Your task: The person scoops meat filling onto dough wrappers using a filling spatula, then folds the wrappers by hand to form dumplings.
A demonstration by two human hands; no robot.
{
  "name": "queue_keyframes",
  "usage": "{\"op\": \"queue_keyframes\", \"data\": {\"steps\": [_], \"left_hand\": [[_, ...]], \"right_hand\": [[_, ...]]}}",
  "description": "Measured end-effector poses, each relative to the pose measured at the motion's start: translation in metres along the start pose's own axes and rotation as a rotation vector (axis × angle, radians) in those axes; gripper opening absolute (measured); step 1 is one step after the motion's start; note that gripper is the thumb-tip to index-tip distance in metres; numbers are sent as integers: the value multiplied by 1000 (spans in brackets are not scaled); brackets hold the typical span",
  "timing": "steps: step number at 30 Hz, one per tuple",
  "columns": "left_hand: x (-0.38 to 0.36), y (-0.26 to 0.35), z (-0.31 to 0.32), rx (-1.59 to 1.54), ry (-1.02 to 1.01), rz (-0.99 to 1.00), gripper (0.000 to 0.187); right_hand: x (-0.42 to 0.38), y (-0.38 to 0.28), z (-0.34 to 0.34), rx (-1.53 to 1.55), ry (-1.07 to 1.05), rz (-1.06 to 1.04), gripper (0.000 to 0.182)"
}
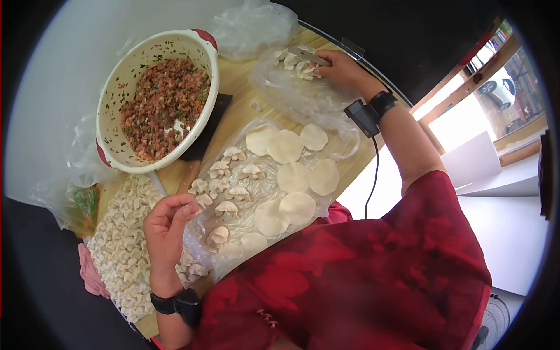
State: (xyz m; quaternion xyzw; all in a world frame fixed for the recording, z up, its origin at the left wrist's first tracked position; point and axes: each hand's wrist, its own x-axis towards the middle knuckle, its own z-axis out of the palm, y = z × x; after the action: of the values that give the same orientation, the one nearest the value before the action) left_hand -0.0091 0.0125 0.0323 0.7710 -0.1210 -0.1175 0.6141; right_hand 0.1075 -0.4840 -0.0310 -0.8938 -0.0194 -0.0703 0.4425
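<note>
My right hand [341, 71], at the far edge of the table, is closed on a narrow flat metal blade [309, 56]. The blade lies over pale dough pieces [304, 71] on clear plastic. On the left, my left hand [165, 230] is closed, thumb and fingers drawn together; whether something small is between them is hidden. Its fingertips are beside folded dumplings [227, 208] set out on a plastic sheet [248, 184]. Several flat round dough wrappers [285, 146] lie on the same sheet, nearer my body.
A white bowl [105, 119] of minced filling [166, 108] stands at the back left, partly over a dark flat object [213, 125]. Many small dumplings [125, 251] cover the left side. Crumpled plastic bags [254, 26] lie behind. A cable [373, 175] hangs from my right wrist device.
</note>
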Motion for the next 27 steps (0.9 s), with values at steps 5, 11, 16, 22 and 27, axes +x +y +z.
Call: {"op": "queue_keyframes", "data": {"steps": [5,11,16,22,27], "left_hand": [[-2,-2,-3,8,-20,-34,18],[-2,-2,-2,-9,-54,-43,19],[-6,-3,-2,-15,-68,-54,19],[-10,-5,-5,16,-67,-36,19],[-10,-5,-4,-21,-61,-39,17]], "right_hand": [[1,-7,-7,-150,-28,98,19],[1,-10,-11,-195,-32,84,18],[6,-6,-10,-296,-77,52,22],[-4,-17,-14,-417,45,59,29],[-21,-33,-4,-340,125,19,26]]}}
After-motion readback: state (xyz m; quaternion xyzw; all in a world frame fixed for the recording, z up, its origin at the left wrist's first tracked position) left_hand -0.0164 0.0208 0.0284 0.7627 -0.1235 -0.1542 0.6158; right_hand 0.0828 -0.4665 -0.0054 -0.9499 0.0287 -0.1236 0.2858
